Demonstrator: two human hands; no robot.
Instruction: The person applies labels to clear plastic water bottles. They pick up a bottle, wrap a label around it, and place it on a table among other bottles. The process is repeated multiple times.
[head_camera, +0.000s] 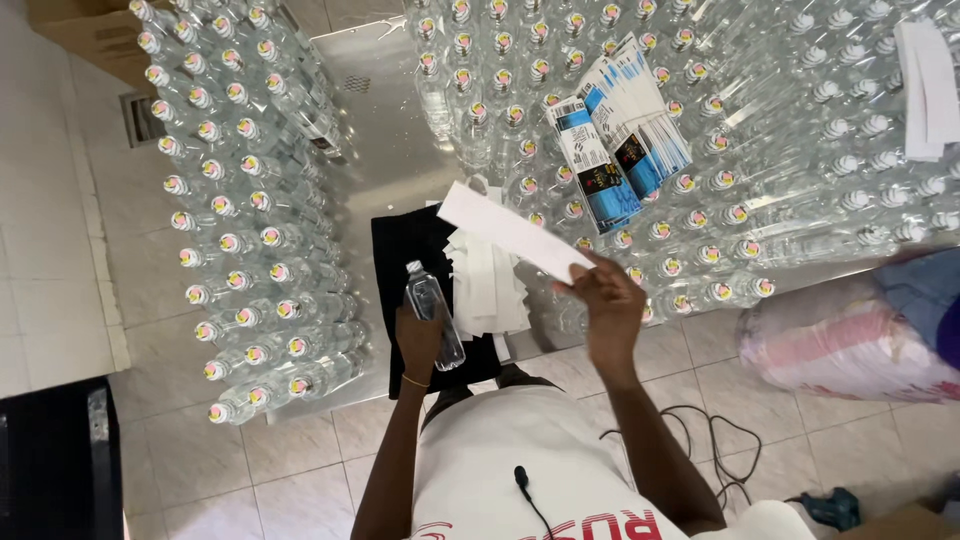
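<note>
Here, left hand (420, 340) wrapped fingers round clear bottle (434, 312) over black cloth (405, 250). Right hand (608, 300) pinched white paper strip (512, 231) by one end. Bottle likely light, smooth, crushable: grip mid-body. Strip limp, tearable: hold near edge.

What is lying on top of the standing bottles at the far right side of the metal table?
A fanned stack of blue and white labels lies on the capped bottles. A few white strips lie further right. The caps beneath them are covered.
</note>
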